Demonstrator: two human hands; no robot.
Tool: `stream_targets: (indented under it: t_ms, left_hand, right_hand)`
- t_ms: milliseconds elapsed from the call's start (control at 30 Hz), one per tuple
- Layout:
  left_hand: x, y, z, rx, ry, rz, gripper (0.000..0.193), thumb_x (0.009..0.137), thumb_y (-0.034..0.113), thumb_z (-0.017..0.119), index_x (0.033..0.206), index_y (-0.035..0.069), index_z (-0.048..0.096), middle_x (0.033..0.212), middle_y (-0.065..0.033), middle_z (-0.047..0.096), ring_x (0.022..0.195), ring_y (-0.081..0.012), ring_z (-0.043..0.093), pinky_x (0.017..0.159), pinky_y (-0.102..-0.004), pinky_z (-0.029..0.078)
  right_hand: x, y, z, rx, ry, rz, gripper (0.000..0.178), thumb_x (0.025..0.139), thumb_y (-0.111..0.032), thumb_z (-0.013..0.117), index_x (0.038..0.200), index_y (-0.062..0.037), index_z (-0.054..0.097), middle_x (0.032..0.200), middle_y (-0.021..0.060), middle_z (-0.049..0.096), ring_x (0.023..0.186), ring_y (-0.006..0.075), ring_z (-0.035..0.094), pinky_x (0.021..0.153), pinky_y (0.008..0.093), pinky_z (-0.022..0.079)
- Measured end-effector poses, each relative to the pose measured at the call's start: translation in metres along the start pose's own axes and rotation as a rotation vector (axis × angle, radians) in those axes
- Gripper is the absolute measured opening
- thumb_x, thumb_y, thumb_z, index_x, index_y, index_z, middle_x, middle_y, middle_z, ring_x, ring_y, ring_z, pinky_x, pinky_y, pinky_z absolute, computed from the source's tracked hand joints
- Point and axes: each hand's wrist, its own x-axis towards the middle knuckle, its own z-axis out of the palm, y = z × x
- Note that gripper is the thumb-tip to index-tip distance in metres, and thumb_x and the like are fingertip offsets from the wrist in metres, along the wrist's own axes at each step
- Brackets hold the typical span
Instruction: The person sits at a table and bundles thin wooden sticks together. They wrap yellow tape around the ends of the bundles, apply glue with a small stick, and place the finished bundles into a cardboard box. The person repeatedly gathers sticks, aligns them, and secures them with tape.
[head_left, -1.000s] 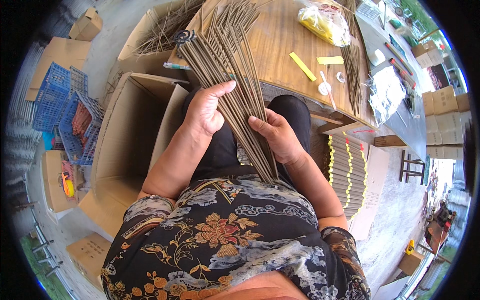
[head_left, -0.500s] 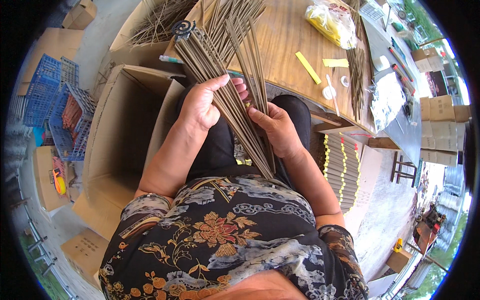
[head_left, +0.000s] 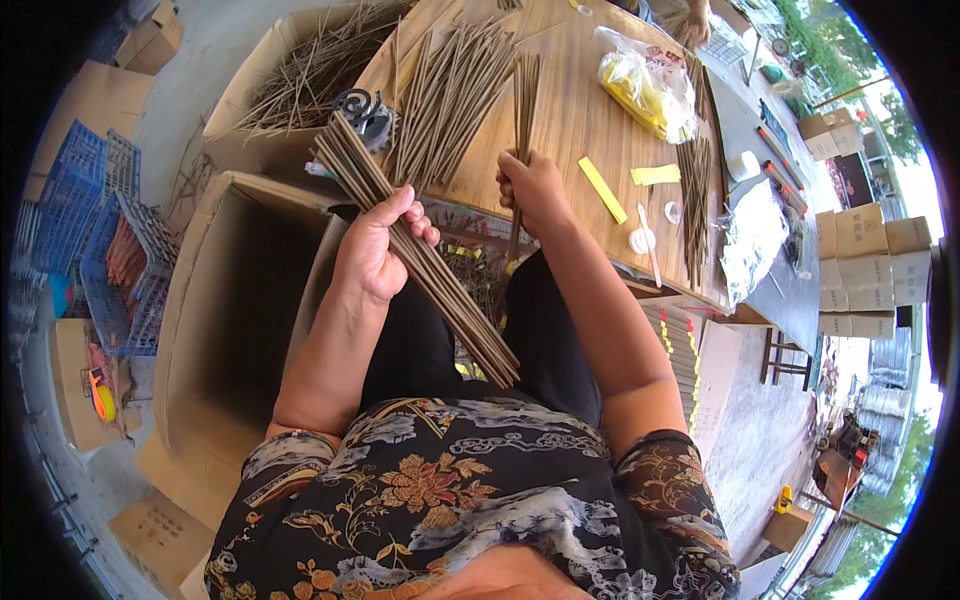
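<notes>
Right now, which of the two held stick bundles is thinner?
The slim bundle in the right hand, running nearly straight up the picture. The thick bundle in the left hand is visibly wider and slants down to the right.

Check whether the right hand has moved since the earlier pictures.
Yes, forward: judged against the wooden table, the right hand was short of the near edge; now it reaches over the tabletop, holding thin brown sticks.

No wording legible. Red print on clear plastic bag [head_left: 650, 88], crumpled. Small dark marks on stacked cartons [head_left: 862, 265], right side. Faint rows of print on cardboard box [head_left: 160, 548], lower left; too blurred.
</notes>
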Motion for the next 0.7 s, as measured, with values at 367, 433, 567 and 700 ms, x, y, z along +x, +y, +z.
stream_targets:
  t_ms: [367, 433, 567, 700]
  left_hand:
    - [0.011, 0.004, 0.006, 0.003, 0.034, 0.011, 0.016, 0.082, 0.014, 0.059, 0.071, 0.007, 0.049, 0.065, -0.0021, 0.048, 0.059, -0.0129, 0.045, 0.061, -0.0295, 0.043]
    - [0.013, 0.001, 0.011, 0.011, 0.022, 0.003, 0.017, 0.081, 0.016, 0.059, 0.070, 0.007, 0.049, 0.064, -0.0019, 0.049, 0.058, -0.0136, 0.046, 0.062, -0.0304, 0.043]
    - [0.011, 0.000, 0.024, 0.059, -0.045, 0.040, 0.017, 0.082, 0.016, 0.058, 0.071, 0.007, 0.049, 0.064, -0.0022, 0.049, 0.058, -0.0135, 0.045, 0.062, -0.0303, 0.042]
    - [0.003, -0.008, 0.051, 0.117, -0.178, 0.063, 0.016, 0.082, 0.016, 0.059, 0.075, 0.008, 0.046, 0.067, -0.0017, 0.046, 0.060, -0.0116, 0.043, 0.061, -0.0263, 0.040]
  right_hand:
    - [0.027, -0.019, 0.028, -0.248, 0.146, -0.038, 0.015, 0.077, -0.016, 0.055, 0.073, -0.0021, 0.052, 0.053, -0.0023, 0.036, 0.047, 0.0080, 0.033, 0.038, 0.0308, 0.024]
    - [0.015, -0.019, 0.014, -0.245, 0.101, -0.001, 0.015, 0.079, -0.017, 0.053, 0.077, -0.0014, 0.054, 0.057, -0.0018, 0.041, 0.052, 0.0077, 0.037, 0.043, 0.0277, 0.029]
    - [-0.027, -0.013, -0.009, -0.086, -0.213, -0.090, 0.036, 0.082, -0.032, 0.056, 0.097, 0.0001, 0.055, 0.077, 0.0019, 0.053, 0.076, 0.0084, 0.048, 0.067, 0.0223, 0.040]
    - [-0.118, -0.021, -0.005, 0.179, -0.699, 0.136, 0.039, 0.081, -0.031, 0.059, 0.103, -0.0008, 0.049, 0.081, 0.0061, 0.058, 0.076, 0.0114, 0.056, 0.065, 0.0256, 0.046]
